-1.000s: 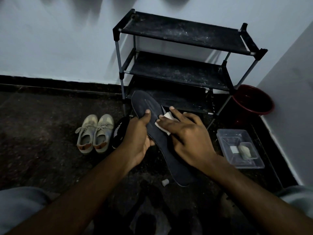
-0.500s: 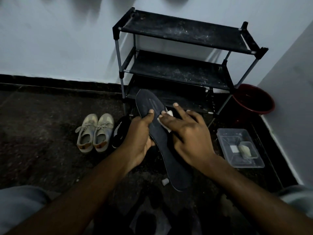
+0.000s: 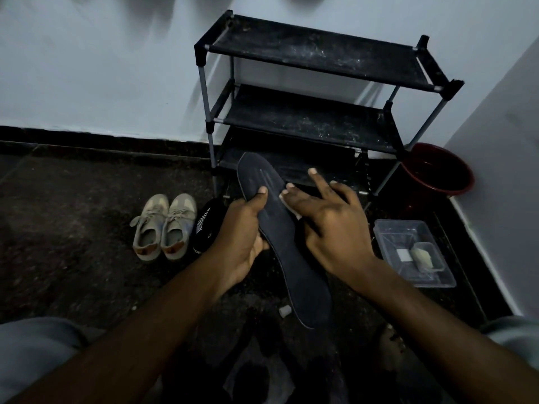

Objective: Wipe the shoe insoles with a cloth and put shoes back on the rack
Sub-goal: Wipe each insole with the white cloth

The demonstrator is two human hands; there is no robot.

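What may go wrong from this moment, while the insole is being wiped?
1. The rack has dusty shelves; the beige shoes may get dirty again once put back there.
2. The right hand presses the cloth with straight fingers, so it might slip off the insole.

Right hand slid the cloth further up the insole toward frame top, cloth went mostly hidden under the fingers, index finger lifted, and the insole's toe swung slightly right.
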